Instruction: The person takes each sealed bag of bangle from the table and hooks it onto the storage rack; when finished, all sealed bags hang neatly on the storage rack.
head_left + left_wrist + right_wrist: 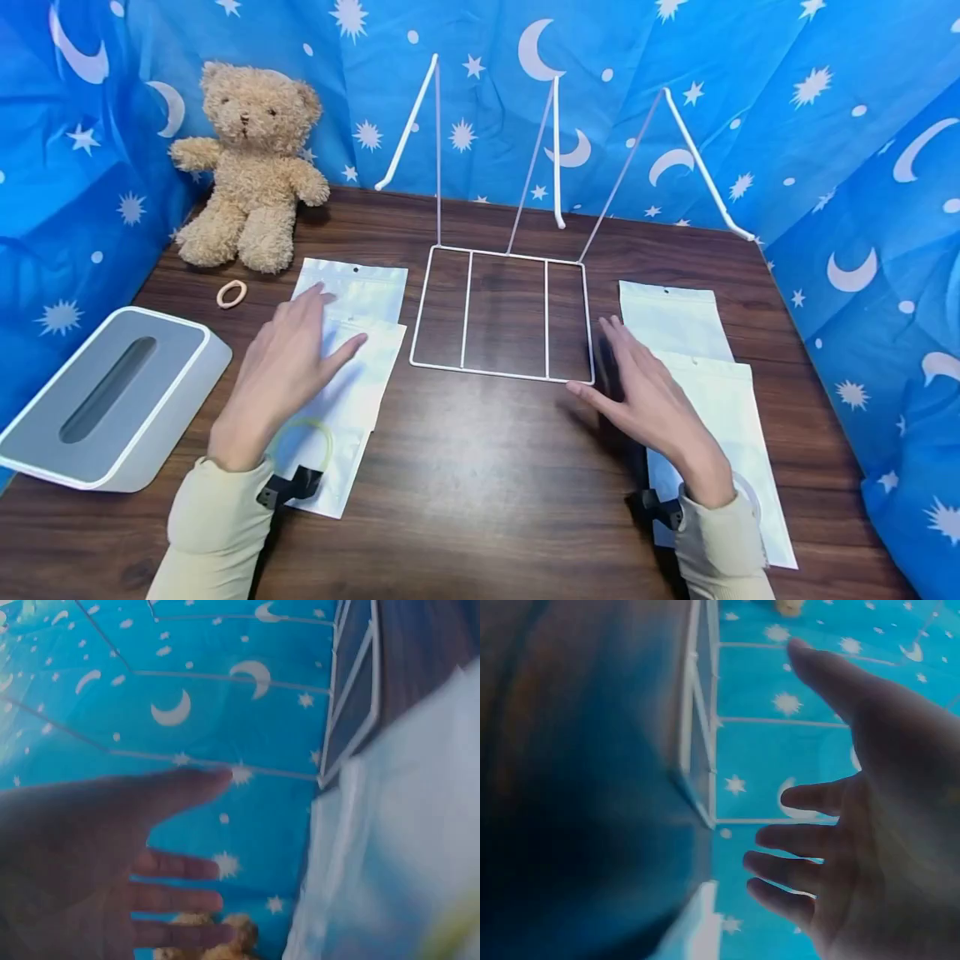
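My left hand [281, 358] hovers over several pale zip pouches [367, 375] that overlap in a column, its fingers spread and nothing held. Through the lowest pouch a yellow ring [328, 442] shows. My right hand [648, 400] is held beside the front right corner of a white wire rack [502, 373], thumb apart from the fingers, the palm bare in the right wrist view. Three bent arms rise from the rack's back edge. More pale pouches [731, 417] lie under and beyond the right hand; a round outline shows in the nearest, partly hidden by the wrist.
A teddy bear [255, 167] sits at the back left, with a small wooden-coloured ring [221, 297] in front of it. A grey-topped tissue box [180, 392] stands left of the left hand. Blue curtain [480, 150] with moons and stars encloses the dark wooden table [480, 500].
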`<state>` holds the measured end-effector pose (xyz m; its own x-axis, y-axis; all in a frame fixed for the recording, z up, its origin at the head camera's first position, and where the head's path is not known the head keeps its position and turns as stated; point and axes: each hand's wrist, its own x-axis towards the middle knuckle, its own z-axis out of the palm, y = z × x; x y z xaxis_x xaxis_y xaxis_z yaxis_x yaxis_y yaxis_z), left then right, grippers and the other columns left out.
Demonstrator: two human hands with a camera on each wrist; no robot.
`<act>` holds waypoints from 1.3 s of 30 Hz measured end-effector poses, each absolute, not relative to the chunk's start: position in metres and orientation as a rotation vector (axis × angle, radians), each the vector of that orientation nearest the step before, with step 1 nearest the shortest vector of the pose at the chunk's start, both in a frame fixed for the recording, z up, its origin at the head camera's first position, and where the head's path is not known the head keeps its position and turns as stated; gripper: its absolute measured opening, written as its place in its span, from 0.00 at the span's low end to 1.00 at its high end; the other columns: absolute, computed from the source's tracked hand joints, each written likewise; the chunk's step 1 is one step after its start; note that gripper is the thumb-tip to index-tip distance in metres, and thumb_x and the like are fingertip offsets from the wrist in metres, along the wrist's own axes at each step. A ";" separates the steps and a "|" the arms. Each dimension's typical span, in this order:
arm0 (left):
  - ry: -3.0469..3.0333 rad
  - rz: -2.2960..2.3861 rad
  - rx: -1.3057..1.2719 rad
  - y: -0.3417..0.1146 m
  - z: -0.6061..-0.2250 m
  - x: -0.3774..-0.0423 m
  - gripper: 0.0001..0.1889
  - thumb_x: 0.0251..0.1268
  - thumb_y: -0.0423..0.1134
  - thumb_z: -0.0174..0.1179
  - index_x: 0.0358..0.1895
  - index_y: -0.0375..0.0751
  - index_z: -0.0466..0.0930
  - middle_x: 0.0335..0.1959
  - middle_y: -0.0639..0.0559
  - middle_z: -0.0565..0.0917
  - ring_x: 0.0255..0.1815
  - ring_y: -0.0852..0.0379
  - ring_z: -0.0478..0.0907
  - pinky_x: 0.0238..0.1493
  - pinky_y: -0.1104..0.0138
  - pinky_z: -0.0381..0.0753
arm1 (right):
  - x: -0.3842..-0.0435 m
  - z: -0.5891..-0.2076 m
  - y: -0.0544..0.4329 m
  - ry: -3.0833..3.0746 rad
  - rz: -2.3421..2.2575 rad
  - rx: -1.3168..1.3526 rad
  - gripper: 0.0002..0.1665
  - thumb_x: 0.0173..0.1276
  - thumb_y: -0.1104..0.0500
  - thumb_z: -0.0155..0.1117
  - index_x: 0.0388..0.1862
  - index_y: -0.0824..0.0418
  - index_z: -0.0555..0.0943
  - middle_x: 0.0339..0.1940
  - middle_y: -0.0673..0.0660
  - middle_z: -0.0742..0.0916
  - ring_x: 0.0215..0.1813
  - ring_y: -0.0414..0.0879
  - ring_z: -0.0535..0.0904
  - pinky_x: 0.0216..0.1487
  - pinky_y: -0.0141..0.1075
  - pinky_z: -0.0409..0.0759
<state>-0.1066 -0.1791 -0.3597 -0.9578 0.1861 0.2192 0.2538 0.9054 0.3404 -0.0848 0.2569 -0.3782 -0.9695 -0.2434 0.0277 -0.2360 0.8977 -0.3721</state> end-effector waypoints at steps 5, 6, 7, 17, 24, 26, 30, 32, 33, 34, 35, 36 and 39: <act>-2.971 -0.554 -0.098 -0.202 -0.370 -0.093 0.33 0.61 0.55 0.66 0.51 0.25 0.72 0.43 0.29 0.76 0.42 0.32 0.71 0.36 0.44 0.71 | -0.092 -0.390 0.256 2.926 -0.658 -0.380 0.61 0.63 0.28 0.60 0.81 0.59 0.46 0.79 0.64 0.55 0.76 0.61 0.52 0.70 0.61 0.56; -2.995 -0.547 -0.063 -0.206 -0.372 -0.090 0.33 0.59 0.56 0.68 0.49 0.25 0.72 0.41 0.29 0.75 0.41 0.32 0.70 0.35 0.44 0.70 | -0.093 -0.392 0.256 2.918 -0.673 -0.380 0.60 0.63 0.29 0.60 0.80 0.59 0.47 0.78 0.65 0.56 0.76 0.61 0.52 0.70 0.60 0.56; -3.015 -0.542 -0.034 -0.208 -0.374 -0.088 0.34 0.57 0.56 0.69 0.47 0.25 0.72 0.40 0.29 0.75 0.41 0.32 0.70 0.35 0.45 0.70 | -0.094 -0.395 0.257 2.911 -0.691 -0.379 0.60 0.64 0.30 0.60 0.80 0.60 0.47 0.78 0.65 0.56 0.76 0.61 0.52 0.70 0.60 0.56; -3.035 -0.569 -0.002 -0.218 -0.386 -0.086 0.32 0.48 0.54 0.76 0.42 0.30 0.75 0.43 0.27 0.69 0.43 0.31 0.66 0.37 0.44 0.68 | -0.101 -0.421 0.264 2.994 -0.766 -0.372 0.58 0.64 0.34 0.64 0.80 0.59 0.49 0.78 0.66 0.57 0.77 0.62 0.50 0.70 0.61 0.53; -2.962 -0.791 -0.008 -0.225 -0.392 -0.088 0.28 0.47 0.47 0.78 0.44 0.36 0.74 0.54 0.26 0.64 0.45 0.30 0.68 0.39 0.42 0.70 | -0.105 -0.426 0.262 3.044 -0.745 -0.406 0.59 0.62 0.33 0.65 0.80 0.58 0.50 0.78 0.64 0.58 0.77 0.59 0.51 0.71 0.60 0.52; -2.929 -0.878 -0.028 -0.227 -0.393 -0.089 0.26 0.48 0.43 0.78 0.45 0.38 0.74 0.55 0.26 0.63 0.45 0.31 0.68 0.40 0.43 0.70 | -0.106 -0.426 0.261 3.049 -0.740 -0.395 0.59 0.62 0.32 0.65 0.80 0.58 0.50 0.78 0.63 0.57 0.78 0.58 0.50 0.71 0.60 0.52; -2.813 -1.044 -0.132 -0.234 -0.396 -0.090 0.19 0.48 0.36 0.78 0.41 0.39 0.78 0.49 0.31 0.70 0.46 0.37 0.69 0.42 0.51 0.67 | -0.108 -0.426 0.261 3.053 -0.732 -0.387 0.59 0.61 0.32 0.65 0.80 0.58 0.50 0.79 0.62 0.57 0.78 0.57 0.49 0.72 0.59 0.51; -2.766 -1.112 -0.187 -0.239 -0.398 -0.091 0.16 0.49 0.35 0.77 0.40 0.40 0.81 0.45 0.37 0.75 0.44 0.43 0.71 0.42 0.58 0.67 | -0.108 -0.426 0.261 3.053 -0.726 -0.390 0.59 0.61 0.32 0.65 0.80 0.58 0.50 0.79 0.61 0.57 0.78 0.56 0.49 0.72 0.58 0.52; -2.748 -1.139 -0.208 -0.241 -0.399 -0.091 0.15 0.50 0.35 0.76 0.40 0.40 0.83 0.44 0.40 0.78 0.44 0.47 0.72 0.41 0.62 0.67 | -0.108 -0.427 0.261 3.054 -0.725 -0.396 0.59 0.61 0.32 0.65 0.80 0.58 0.51 0.79 0.62 0.57 0.78 0.57 0.49 0.72 0.59 0.52; -2.739 -1.164 -0.224 -0.242 -0.400 -0.091 0.14 0.52 0.35 0.76 0.41 0.40 0.84 0.43 0.42 0.80 0.44 0.49 0.73 0.41 0.66 0.68 | -0.108 -0.427 0.260 3.058 -0.720 -0.398 0.59 0.61 0.32 0.65 0.80 0.58 0.51 0.79 0.62 0.57 0.78 0.57 0.50 0.71 0.59 0.52; -2.732 -1.193 -0.235 -0.244 -0.401 -0.092 0.14 0.53 0.37 0.75 0.42 0.41 0.84 0.42 0.44 0.82 0.44 0.52 0.74 0.42 0.69 0.69 | -0.108 -0.427 0.260 3.065 -0.713 -0.406 0.59 0.61 0.32 0.65 0.80 0.59 0.51 0.78 0.62 0.58 0.78 0.57 0.50 0.71 0.59 0.53; -2.732 -1.221 -0.236 -0.245 -0.402 -0.092 0.14 0.54 0.38 0.74 0.44 0.41 0.85 0.43 0.46 0.84 0.43 0.54 0.75 0.42 0.72 0.70 | -0.107 -0.428 0.260 3.073 -0.706 -0.412 0.59 0.62 0.32 0.65 0.80 0.59 0.52 0.78 0.62 0.58 0.78 0.57 0.51 0.71 0.59 0.53; -2.738 -1.280 -0.210 -0.247 -0.403 -0.093 0.16 0.57 0.42 0.72 0.48 0.43 0.85 0.46 0.49 0.85 0.48 0.56 0.78 0.45 0.78 0.70 | -0.107 -0.429 0.259 3.100 -0.689 -0.434 0.58 0.62 0.33 0.66 0.79 0.61 0.53 0.78 0.64 0.59 0.77 0.59 0.52 0.70 0.60 0.55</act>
